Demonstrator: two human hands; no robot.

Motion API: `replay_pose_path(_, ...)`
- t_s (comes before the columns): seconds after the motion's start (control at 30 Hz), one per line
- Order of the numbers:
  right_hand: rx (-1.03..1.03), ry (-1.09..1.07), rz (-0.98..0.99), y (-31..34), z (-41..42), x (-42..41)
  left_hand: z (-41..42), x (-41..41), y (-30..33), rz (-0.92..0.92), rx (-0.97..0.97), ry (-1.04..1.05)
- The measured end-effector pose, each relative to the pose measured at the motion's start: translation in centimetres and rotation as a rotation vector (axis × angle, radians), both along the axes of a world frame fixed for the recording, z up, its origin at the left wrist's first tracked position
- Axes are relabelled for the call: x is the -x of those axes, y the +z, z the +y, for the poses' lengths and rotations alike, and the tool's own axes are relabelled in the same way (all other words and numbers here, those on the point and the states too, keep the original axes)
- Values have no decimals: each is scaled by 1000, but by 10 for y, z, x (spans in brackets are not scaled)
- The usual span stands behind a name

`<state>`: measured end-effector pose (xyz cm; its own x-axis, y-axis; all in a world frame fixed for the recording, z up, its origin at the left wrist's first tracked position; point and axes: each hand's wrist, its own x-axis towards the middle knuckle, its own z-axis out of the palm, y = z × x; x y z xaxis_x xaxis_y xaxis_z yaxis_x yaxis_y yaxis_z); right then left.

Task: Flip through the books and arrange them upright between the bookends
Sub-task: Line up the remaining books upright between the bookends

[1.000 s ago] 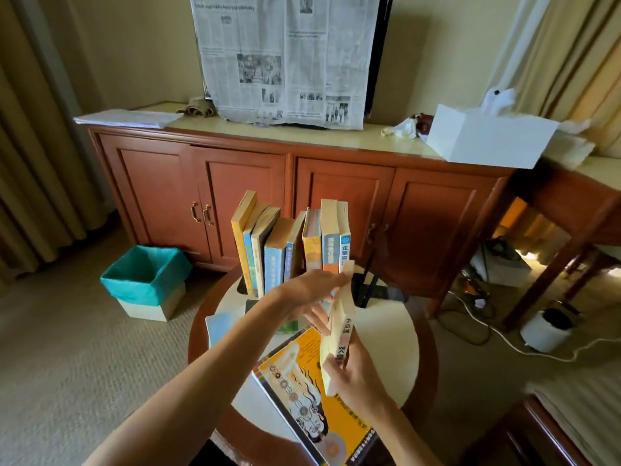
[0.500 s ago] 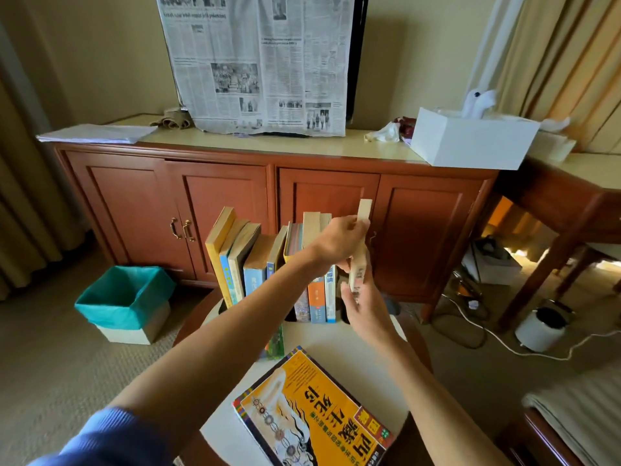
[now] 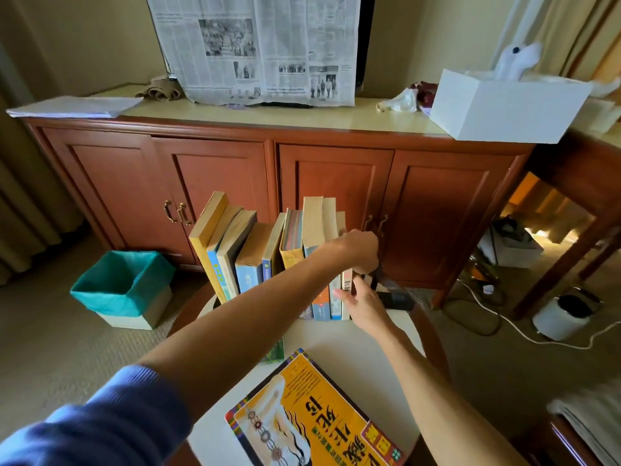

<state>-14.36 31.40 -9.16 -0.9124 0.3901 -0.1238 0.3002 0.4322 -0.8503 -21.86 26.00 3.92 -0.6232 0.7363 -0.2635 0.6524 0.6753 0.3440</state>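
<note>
Several books (image 3: 255,250) stand in a row on the round white-topped table (image 3: 379,354); the left ones lean. At the row's right end stands a thin cream book (image 3: 346,284), upright against the others. My left hand (image 3: 359,247) closes over its upper part, fingers curling down by the black bookend (image 3: 393,297). My right hand (image 3: 363,307) pinches the lower spine of the same book. A large yellow book (image 3: 302,415) lies flat at the table's near edge. Under my left forearm a green book (image 3: 277,351) shows only an edge. The left bookend is hidden.
A wooden cabinet (image 3: 235,169) stands behind the table with a newspaper (image 3: 255,48) and a white box (image 3: 504,105) on top. A teal-lined bin (image 3: 124,284) sits on the floor at left. Cables and a white appliance (image 3: 564,314) lie at right.
Both hands carried the thin cream book from over the yellow book up to the row and set it upright at the right end, beside the black bookend.
</note>
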Motion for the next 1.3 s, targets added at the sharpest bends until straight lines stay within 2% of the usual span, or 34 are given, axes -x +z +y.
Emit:
replay_pose_path(0.1,-49,1,8,-2,2,-2,-7,7,0,22,-36,-74)
replay_pose_path(0.17,-106,32,-59,-7,1,-8,-17,5,5,7,-98,-110)
replay_pose_path(0.27,-163,111,-133,-16,-11,-29,-58,-8,14,-22,-328,-140)
replay_pose_path(0.33,-229,126,-158,-20,-23,-51,-96,-21,6,-130,-508,-101)
replay_pose_path(0.37,-261,126,-181,-21,-30,-62,-115,-24,-5,-198,-531,-57)
replay_pose_path(0.43,-312,161,-226,-24,-43,-80,-149,-32,-31,-276,-405,2)
replay_pose_path(0.57,-290,307,-420,-29,-66,-99,-192,-51,-92,-188,145,1)
replay_pose_path(0.63,-282,266,-511,-33,-73,-99,-205,-65,-128,-190,218,90)
replay_pose_path(0.73,-147,124,-598,-32,-77,-92,-214,-80,-169,-138,157,178)
replay_pose_path(0.8,-99,105,-629,-28,-77,-90,-218,-81,-181,-113,100,228)
replay_pose_path(0.93,-37,118,-622,-16,-80,-93,-228,-76,-183,-203,31,248)
replay_pose_path(1.03,34,126,-530,0,-85,-96,-239,-72,-179,-290,-92,280)
replay_pose_path(1.17,-62,203,-370,20,-92,-91,-245,-70,-168,-406,-243,316)
replay_pose_path(1.3,-174,188,-343,24,-92,-82,-239,-78,-166,-322,-254,357)
